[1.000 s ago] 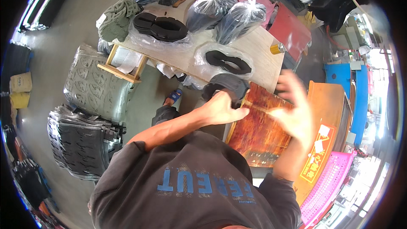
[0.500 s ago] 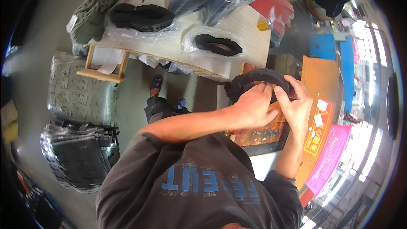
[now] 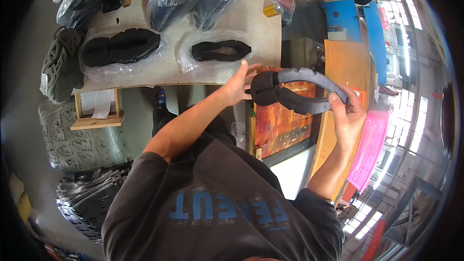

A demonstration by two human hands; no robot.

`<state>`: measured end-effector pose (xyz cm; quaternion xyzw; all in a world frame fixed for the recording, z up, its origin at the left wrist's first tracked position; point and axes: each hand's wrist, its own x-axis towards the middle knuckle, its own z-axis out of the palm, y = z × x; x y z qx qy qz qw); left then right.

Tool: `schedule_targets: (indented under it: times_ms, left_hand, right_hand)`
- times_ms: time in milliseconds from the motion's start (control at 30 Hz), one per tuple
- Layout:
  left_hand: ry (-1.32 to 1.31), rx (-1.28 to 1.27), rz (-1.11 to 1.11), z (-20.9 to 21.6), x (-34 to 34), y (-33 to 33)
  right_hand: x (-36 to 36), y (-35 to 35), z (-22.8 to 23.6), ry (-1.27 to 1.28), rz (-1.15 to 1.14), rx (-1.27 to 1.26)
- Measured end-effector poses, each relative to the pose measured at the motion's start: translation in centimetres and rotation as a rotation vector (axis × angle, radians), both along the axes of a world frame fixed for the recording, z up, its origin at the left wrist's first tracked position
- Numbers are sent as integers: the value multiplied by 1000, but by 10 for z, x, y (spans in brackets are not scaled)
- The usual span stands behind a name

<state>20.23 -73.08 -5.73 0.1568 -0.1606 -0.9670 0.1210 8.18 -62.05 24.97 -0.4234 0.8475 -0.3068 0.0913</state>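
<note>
My right hand (image 3: 349,112) grips one end of a black shoe sole (image 3: 304,74), thumb on top and fingers behind the rim. The sole has a long opening through its middle and a solid, split block at its left end. Beside that block is my left hand (image 3: 238,86), its fingers stretched out and thumb raised; whether its fingertips touch the sole is unclear. On the table lie a smaller black sole (image 3: 199,51) with a gap in it and a longer black sole (image 3: 121,48), both on clear plastic bags.
The pale table (image 3: 263,34) also bears bagged shoes (image 3: 176,2) and a yellow roll (image 3: 273,9). A green-grey shoe (image 3: 60,65) rests by its left edge, above an open drawer (image 3: 96,123). To the right are an orange cabinet (image 3: 338,77) and a pink basket (image 3: 369,150).
My left hand has come off the sole's middle and moved left to its end. The sole is turned so its opening shows. My right hand still holds it; the view has shifted.
</note>
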Motion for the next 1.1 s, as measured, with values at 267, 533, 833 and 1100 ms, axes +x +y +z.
schedule_targets:
  times_ms: [267, 533, 833, 1100]
  left_hand:
    - [-6, 14, 138, -20, 21, 8]
    - [-511, -191, 193, -23, 51, -39]
    - [-948, -637, 210, -20, 69, -125]
    - [-1060, -587, 131, -58, 47, -132]
  right_hand:
    - [-71, -30, -54, -211, -124, 120]
    - [-167, -72, -176, -768, 114, 136]
    - [-213, -143, -352, -1369, 396, 265]
    - [-224, -161, -387, -1126, 437, 592]
